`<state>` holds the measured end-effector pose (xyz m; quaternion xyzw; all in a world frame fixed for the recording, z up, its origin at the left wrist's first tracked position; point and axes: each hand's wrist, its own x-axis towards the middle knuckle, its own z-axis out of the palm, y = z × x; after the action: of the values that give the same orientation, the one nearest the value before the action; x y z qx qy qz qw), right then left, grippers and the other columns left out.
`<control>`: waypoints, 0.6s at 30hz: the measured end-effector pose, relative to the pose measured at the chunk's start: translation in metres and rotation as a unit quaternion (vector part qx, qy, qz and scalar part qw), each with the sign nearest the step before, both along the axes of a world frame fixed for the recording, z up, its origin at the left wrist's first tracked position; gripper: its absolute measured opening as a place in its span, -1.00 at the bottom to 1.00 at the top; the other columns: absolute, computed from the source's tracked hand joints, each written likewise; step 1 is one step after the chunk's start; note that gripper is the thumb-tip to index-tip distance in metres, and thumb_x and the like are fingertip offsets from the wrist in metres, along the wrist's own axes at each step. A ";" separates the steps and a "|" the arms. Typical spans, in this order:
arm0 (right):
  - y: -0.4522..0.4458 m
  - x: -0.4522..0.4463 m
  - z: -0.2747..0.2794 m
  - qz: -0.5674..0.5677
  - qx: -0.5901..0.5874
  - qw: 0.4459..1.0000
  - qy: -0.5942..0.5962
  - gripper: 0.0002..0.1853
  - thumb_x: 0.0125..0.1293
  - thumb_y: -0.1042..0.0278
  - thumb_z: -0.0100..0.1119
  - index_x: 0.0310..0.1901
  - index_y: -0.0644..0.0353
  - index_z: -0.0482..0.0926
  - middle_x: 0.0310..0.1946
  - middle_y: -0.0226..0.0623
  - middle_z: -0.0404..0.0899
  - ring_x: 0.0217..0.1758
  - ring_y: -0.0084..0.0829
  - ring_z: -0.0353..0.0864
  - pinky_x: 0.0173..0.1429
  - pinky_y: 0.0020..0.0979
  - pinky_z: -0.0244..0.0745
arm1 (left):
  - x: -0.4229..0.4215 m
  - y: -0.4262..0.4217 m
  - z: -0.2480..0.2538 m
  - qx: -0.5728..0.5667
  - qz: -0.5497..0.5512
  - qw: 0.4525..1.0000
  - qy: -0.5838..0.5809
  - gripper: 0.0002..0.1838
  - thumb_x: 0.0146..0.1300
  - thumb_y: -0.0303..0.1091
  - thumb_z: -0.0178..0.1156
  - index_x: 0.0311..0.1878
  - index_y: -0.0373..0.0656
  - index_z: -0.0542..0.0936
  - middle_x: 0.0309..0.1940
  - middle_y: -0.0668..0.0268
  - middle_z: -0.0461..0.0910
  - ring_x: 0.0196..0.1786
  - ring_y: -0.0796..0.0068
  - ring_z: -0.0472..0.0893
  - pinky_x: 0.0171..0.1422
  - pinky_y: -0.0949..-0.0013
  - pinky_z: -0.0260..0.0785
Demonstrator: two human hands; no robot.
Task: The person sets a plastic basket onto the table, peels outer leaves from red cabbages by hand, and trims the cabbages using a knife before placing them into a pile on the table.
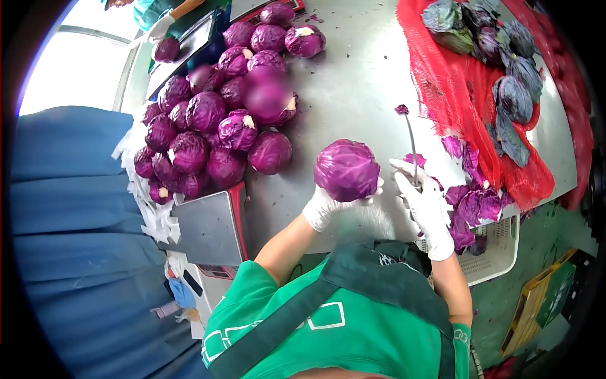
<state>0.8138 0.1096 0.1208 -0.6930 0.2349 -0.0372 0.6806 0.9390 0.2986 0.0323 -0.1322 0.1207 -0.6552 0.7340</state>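
My left hand (323,207), in a white glove, is closed around the underside of a trimmed red cabbage (347,169) above the metal table. The cabbage is round, glossy and purple. To its right, my gloved right hand (428,208) grips a thin knife (412,140), which is seen nearly edge-on and points away from me. A small purple scrap (401,109) is at the blade's far end. Loose purple leaves (472,205) lie just right of my right hand. Left of the held cabbage is a large pile of red cabbages (205,112).
A red mesh sack (442,82) with several untrimmed cabbages (512,98) lies at the right. Below the table's edge stands a white crate (508,252) with leaves. A scale (211,227) sits at the near left. A co-worker's gloved hand (161,28) is near a cabbage (166,50).
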 end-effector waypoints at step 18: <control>-0.022 -0.004 0.038 -0.097 0.152 0.984 -0.005 -0.76 0.22 0.49 0.32 -0.07 0.16 0.58 -0.39 -0.54 0.48 -0.46 -0.74 0.43 -0.41 -0.65 0.35 | 0.021 0.016 0.054 0.397 0.222 0.807 -0.377 -0.11 0.05 0.19 0.27 0.38 -0.13 0.30 0.27 0.10 0.39 0.30 0.07 0.44 0.38 0.03 0.37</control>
<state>0.8102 0.0876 0.1584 -0.5550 0.3003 -0.0702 0.7726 0.9603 0.3142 0.0864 0.4044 0.0516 -0.3676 0.8359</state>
